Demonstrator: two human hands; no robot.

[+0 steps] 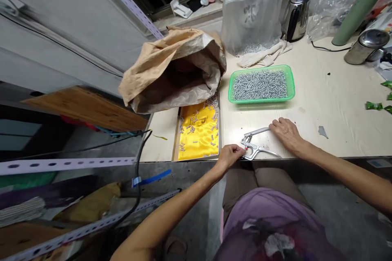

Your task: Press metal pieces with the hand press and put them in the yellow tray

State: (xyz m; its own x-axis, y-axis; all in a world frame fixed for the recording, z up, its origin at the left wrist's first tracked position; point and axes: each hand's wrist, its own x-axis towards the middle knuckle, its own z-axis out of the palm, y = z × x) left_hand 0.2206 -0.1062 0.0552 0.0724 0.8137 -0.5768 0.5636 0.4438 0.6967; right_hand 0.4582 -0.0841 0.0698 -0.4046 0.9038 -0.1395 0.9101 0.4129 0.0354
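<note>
A metal plier-like hand press (255, 143) lies on the pale table (330, 102) near its front edge. My right hand (286, 132) rests on the tool's upper handle. My left hand (231, 155) is pinched at the tool's jaw end, fingers closed on something too small to make out. Just left of it lies a yellow cloth-lined tray (200, 132) with several small metal pieces scattered on it. Behind the tool stands a green plastic basket (290, 89) full of small silver metal pieces.
A crumpled brown sack (174, 69) lies open at the table's left. A clear plastic bag (252, 8) of metal parts, a steel kettle (296, 14), a steel pot (366, 47), a green tube (361, 6) and green wrappers (378, 105) occupy the back and right. Shelving rails (70, 165) at left.
</note>
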